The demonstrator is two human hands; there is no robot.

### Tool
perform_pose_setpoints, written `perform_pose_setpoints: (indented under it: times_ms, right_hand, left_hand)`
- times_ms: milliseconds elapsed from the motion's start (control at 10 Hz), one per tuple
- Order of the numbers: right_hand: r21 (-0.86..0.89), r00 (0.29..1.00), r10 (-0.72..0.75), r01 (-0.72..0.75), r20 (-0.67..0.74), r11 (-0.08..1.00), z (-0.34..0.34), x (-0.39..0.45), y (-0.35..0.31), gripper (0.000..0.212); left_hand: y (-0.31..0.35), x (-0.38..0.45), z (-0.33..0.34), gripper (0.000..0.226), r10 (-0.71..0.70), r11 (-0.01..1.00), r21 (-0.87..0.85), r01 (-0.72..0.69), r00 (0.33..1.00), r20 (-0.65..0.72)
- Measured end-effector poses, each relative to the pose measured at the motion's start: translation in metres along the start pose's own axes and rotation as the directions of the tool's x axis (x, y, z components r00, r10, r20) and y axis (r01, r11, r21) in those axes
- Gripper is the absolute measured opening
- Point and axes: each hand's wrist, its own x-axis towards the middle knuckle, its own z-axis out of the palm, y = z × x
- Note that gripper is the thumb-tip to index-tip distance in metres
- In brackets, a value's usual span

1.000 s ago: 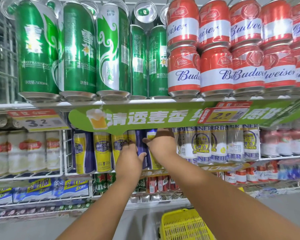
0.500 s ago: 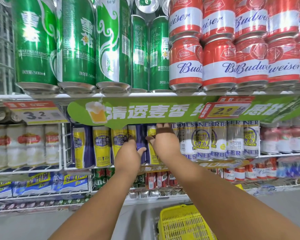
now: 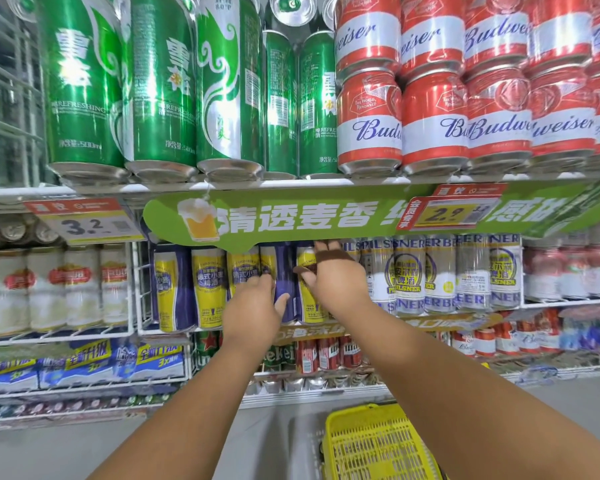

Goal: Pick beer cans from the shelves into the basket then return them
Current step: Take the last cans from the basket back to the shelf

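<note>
Both hands up at the middle shelf, on the yellow-and-purple cans. Left hand (image 3: 253,308) has its grip round a purple-sided can (image 3: 284,282): fingers curled onto its left face, thumb sticking out across its lower front. Right hand (image 3: 336,282) grips the next can (image 3: 307,296) to the right, yellow label, thumb on its front, fingers going up behind the green banner (image 3: 326,216), so fingertips partly hidden. Cannot tell if either can is lifted off the shelf; both sit in line with the row of matching cans (image 3: 208,285) to the left. Pilsner cans (image 3: 440,271) just right of the right hand. Above: tall green cans (image 3: 160,84) and red Budweiser cans (image 3: 430,116), stacked two high. Price tags 3.2 (image 3: 87,225) and 2.9 (image 3: 447,214) on the shelf edge. Yellow basket (image 3: 371,441) low in view between the forearms, contents not visible.
</note>
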Motion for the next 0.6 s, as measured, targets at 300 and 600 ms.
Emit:
perform_pose_setpoints:
  times_ms: [300, 600]
  right_hand:
    - [-0.3, 0.988, -0.151, 0.148, 0.014, 0.942, -0.011, -0.029, 0.008, 0.06]
    - [-0.283, 0.978, -0.19, 0.205, 0.081, 0.937, -0.024, -0.069, 0.018, 0.076]
  left_hand:
    - [-0.022, -0.003, -0.016, 0.059, 0.201, 0.942, 0.287, -0.174, 0.977, -0.065]
    - [-0.026, -0.033, -0.049, 0.075, 0.138, 0.931, 0.329, -0.155, 0.988, 0.074]
